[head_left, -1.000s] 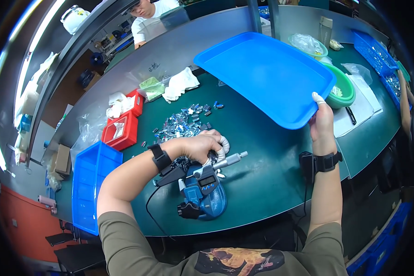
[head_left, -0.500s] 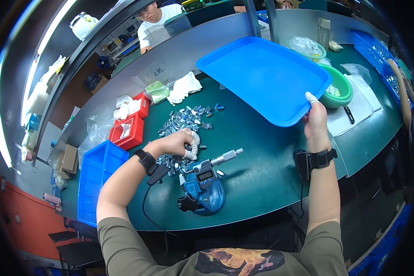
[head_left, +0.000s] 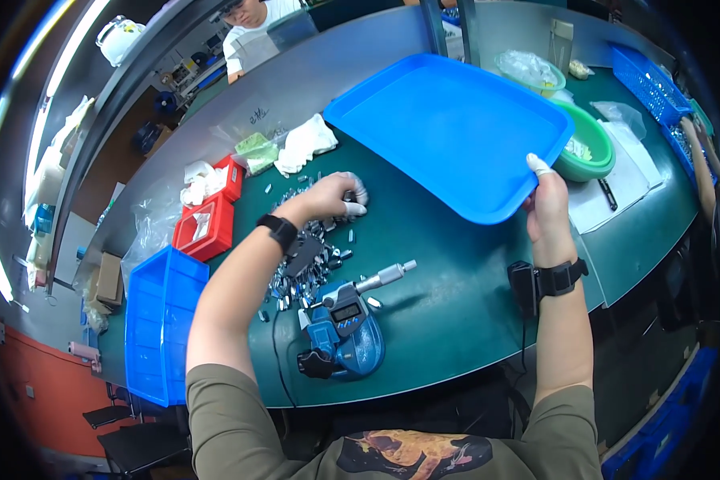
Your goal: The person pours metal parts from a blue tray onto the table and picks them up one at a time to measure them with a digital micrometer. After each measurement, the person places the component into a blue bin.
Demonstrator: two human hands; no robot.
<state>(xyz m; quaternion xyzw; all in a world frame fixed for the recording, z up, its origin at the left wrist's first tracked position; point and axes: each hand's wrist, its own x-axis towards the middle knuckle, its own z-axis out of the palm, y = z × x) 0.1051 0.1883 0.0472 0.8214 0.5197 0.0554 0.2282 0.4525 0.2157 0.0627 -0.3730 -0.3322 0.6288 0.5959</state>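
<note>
Right grip holds blue tray by its edge — micrometer well apart.

olive shirt | orange chest print | 2 black wrist straps | white finger covers

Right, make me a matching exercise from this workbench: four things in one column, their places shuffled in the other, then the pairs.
Things
1. Flat blue tray
2. Digital micrometer
3. Left hand
4. White cloth

Places
A. On the table, near the foot of the grey partition
B. Gripped near one corner by the right hand
C. At the far part of the pile of small metal pieces
D. Mounted on a blue stand, near the table's front edge

Pairs: 1-B, 2-D, 3-C, 4-A
</note>
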